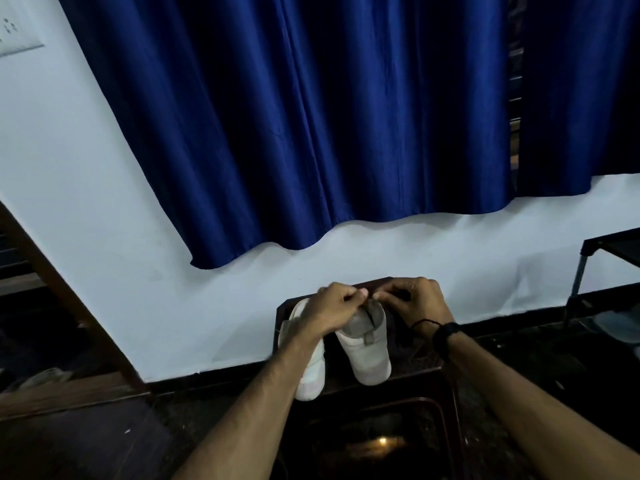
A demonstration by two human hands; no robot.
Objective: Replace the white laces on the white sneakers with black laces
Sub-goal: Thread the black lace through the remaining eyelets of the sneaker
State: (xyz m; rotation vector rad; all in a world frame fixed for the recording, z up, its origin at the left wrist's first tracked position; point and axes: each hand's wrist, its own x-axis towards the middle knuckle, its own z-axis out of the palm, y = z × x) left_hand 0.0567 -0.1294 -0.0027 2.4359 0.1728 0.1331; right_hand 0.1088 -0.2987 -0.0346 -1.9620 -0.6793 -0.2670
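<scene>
Two white sneakers are being kept on a dark stool (367, 379) close to the wall, heels toward the camera. The right-hand sneaker (367, 348) is the one being worked on: both hands are being held together over its front, right at the lacing area. The left hand (337, 306) is being curled with thumb and fingertips pinched together, and the right hand (414, 301) is being held the same way, fingertips pinched toward the left ones. Something thin and dark is being gripped between them, probably a black lace (372, 311), since a dark line is being seen running down into the shoe's opening. Hard to be sure though, it's tiny and dim.

The left-hand sneaker (311, 368) is being mostly hidden under the left forearm, so its lacing can't be judged at all. No white lace is being seen on the right-hand shoe from this angle, so the old one is probably already out and the black one is being threaded or tightened near the top. How many eyelets are done can't be told. A dark tangle beside the shoe, near the right wrist, is possibly being kept as the spare lace.
</scene>
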